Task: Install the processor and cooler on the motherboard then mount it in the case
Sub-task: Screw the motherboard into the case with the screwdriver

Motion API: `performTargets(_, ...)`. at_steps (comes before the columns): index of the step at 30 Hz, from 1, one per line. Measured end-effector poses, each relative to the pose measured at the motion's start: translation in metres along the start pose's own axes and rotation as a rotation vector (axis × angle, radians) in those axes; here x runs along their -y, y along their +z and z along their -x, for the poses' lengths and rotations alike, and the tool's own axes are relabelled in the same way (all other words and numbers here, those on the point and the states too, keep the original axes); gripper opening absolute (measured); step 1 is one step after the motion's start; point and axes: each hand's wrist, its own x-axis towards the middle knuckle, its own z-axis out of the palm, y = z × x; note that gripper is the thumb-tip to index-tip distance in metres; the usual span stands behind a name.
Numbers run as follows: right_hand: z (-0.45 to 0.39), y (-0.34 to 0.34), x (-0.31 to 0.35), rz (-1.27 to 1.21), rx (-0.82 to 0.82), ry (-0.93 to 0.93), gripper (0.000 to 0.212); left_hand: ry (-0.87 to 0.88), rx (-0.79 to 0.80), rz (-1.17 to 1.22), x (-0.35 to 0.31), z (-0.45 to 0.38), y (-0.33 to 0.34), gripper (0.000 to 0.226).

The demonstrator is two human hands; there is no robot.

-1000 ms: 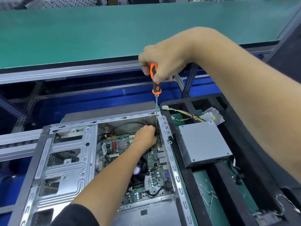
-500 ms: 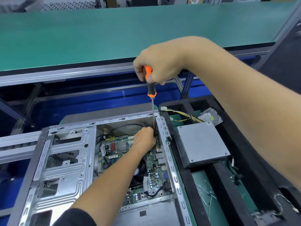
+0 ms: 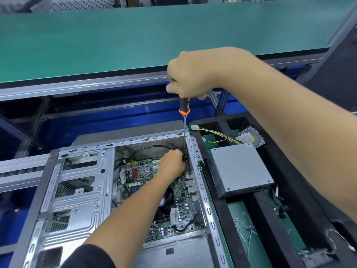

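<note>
Bare stamped metal case (image 3: 77, 190), dull sheen; matt green desk (image 3: 135, 39); screwdriver (image 3: 184, 107) with orange-and-black plastic handle, thin steel shaft.

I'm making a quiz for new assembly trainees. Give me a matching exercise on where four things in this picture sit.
Things:
1. screwdriver
2. motherboard
3. power supply
4. hard drive

Places:
A. in the black tray, beside the case
B. gripped in the right hand
C. behind the power supply, near its wires
D. inside the open case

Pairs: 1-B, 2-D, 3-A, 4-C
</note>
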Motion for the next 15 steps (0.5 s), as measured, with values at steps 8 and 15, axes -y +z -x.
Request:
performTargets(8, 0.011, -0.014, -0.012, 0.022, 0.089, -0.148, 0.029, 0.017, -0.006, 0.01, 0.001, 0.001, 0.001, 0.014)
performTargets(15, 0.004, -0.009, -0.007, 0.015, 0.047, -0.038, 0.013, 0.016, -0.015, 0.019, 0.0, 0.001, 0.002, 0.017)
